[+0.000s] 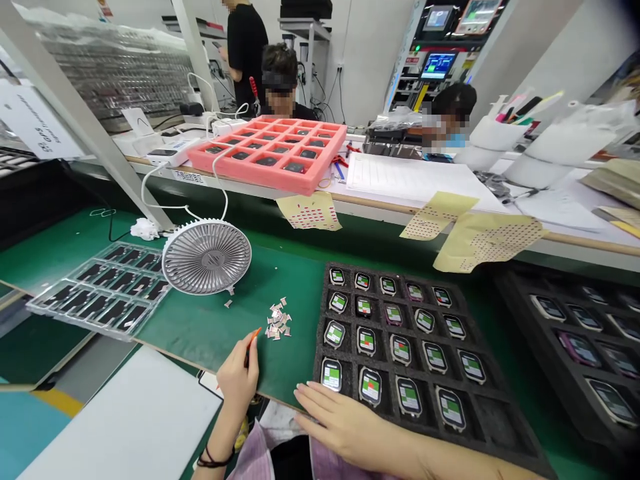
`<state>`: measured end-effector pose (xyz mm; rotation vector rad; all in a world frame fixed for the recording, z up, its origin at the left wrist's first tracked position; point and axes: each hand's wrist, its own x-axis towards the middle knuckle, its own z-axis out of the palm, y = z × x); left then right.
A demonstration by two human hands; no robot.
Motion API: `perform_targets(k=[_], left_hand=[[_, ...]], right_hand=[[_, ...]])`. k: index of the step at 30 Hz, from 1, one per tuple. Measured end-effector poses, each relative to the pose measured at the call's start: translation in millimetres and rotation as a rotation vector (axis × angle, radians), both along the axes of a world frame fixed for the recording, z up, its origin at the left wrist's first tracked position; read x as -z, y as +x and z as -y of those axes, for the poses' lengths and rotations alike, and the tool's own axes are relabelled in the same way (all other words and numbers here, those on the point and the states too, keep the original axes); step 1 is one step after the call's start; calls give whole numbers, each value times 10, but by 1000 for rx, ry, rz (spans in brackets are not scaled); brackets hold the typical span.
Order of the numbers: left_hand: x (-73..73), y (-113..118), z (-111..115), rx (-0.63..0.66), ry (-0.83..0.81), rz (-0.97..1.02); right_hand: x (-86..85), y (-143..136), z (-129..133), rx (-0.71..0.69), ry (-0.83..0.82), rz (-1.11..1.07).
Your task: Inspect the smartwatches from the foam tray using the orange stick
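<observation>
Right hand (pixel 345 423), bottom centre of frame: laid flat, palm down, fingers extended, grip slack with nothing seen in it. Fingertips overlap the near left corner of a black foam tray (pixel 500 421); whether they press on it, cannot tell. Tray fills lower right of centre: rows of watches (pixel 367 341) in square compartments, screens lit in green and white blocks (a few show red too).

Left hand (pixel 240 375), lower centre: grip pinched around a thin orange-tipped tool (pixel 257 333), tip pointing up and right. Dark band at that wrist. Just beyond the tip, a loose heap of small pinkish-silver pieces (pixel 278 321) on the green surface (pixel 297 267); one stray bit near the fan (pixel 207 257), left of centre.

Left of frame: clear tray (pixel 131 332) of flat black parts. Upper centre: pink foam tray (pixel 320 175) on a raised shelf. Right edge: second dark tray (pixel 525 353), also bearing watches.
</observation>
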<state>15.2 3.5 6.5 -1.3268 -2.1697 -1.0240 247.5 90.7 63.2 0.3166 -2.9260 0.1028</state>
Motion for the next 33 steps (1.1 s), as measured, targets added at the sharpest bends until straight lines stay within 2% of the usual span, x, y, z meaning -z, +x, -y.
perform_targets(k=[6, 10, 12, 14, 16, 19, 22, 24, 29, 31, 33], left_hand=[[-30, 26, -4, -4, 0, 6], [-45, 41, -3, -8, -1, 28], [-45, 40, 0, -10, 1, 26], [-40, 36, 4, -12, 3, 18], [-31, 30, 7, -16, 3, 14], [-20, 23, 5, -24, 5, 9], [-15, 18, -2, -27, 9, 8], [-5, 15, -5, -26, 4, 19], [16, 5, 10, 0, -7, 97], [-55, 5, 13, 36, -4, 197], [-217, 13, -10, 88, 26, 359]], right_hand=[[82, -77, -102, 1, -111, 35], [-73, -86, -167, 45, -343, 38], [-203, -85, -307, 109, -461, -10], [-311, -110, -578, 249, -524, -115], [-360, -169, -962, 413, -533, -181], [-310, -294, -1597, 687, -548, -168], [-192, -418, -2071, 788, -547, -156], [-120, -498, -2245, 827, -537, -149], [-71, -668, -2326, 888, -529, -113], [-119, -697, -2260, 889, -520, -132], [-196, -697, -2136, 853, -521, -159]])
